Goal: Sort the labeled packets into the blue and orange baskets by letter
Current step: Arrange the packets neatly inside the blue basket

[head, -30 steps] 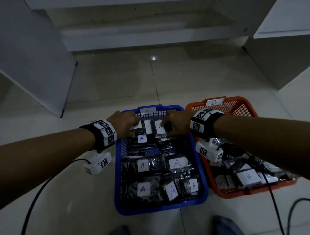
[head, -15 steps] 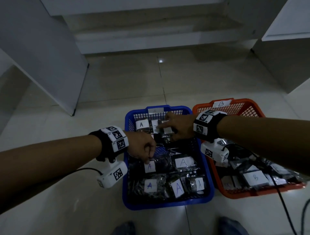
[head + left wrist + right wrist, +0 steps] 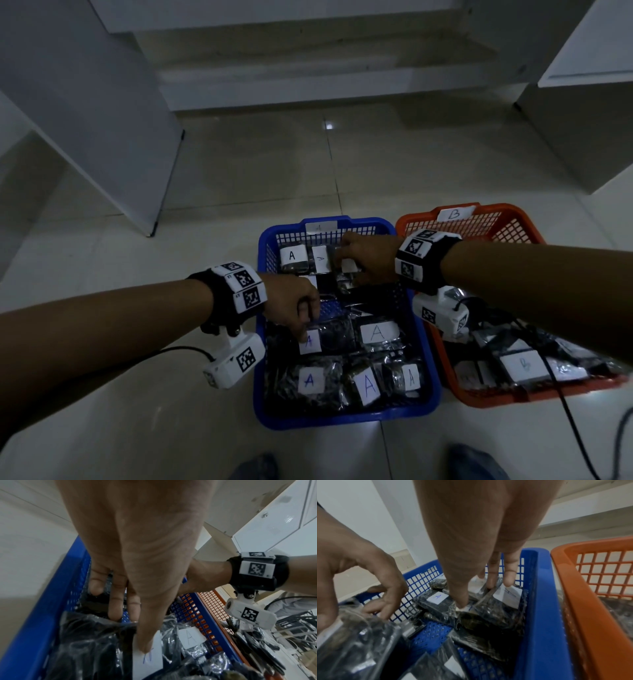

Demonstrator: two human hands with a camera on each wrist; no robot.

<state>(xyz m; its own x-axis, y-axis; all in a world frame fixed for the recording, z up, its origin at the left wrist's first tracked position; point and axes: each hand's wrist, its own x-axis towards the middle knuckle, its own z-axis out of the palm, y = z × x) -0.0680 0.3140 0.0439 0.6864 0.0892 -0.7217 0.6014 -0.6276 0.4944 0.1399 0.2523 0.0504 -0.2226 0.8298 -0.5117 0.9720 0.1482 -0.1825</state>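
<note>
On the tiled floor (image 3: 428, 164), side by side and touching: a blue basket (image 3: 346, 419) tagged at its far rim, and to its right an orange basket (image 3: 534, 399) with a B tag (image 3: 454, 214) on its far rim

Inside the blue basket, black packets in clear wrap, each white label marked A: three in a row along the near edge (image 3: 368, 385), more across the middle, others standing against the far edge. Inside the orange basket, similar packets, one with a B label (image 3: 522, 365) near the near edge

Reaching in from the left edge of the blue basket, the left hand (image 3: 291, 305), pinching the middle packet (image 3: 337, 332): thumb (image 3: 145, 639) pressed on its white A label (image 3: 150, 660), fingers (image 3: 116, 604) hooked down behind its top edge. Just right of it, another A packet (image 3: 376, 334) lying flat, untouched

Reaching across from the right to the far edge of the blue basket, the right hand (image 3: 366, 260), gripping the far packet (image 3: 481, 614): thumb down on the near face, fingertips (image 3: 493, 584) tucked behind it against the mesh wall. Left of it along the far edge, two more labelled packets, the leftmost (image 3: 293, 257) plainly an A

Strapped to both wrists, black bands with square markers and a white camera beneath each; trailing from them, black cables (image 3: 579, 428) over the orange basket and the floor
</note>
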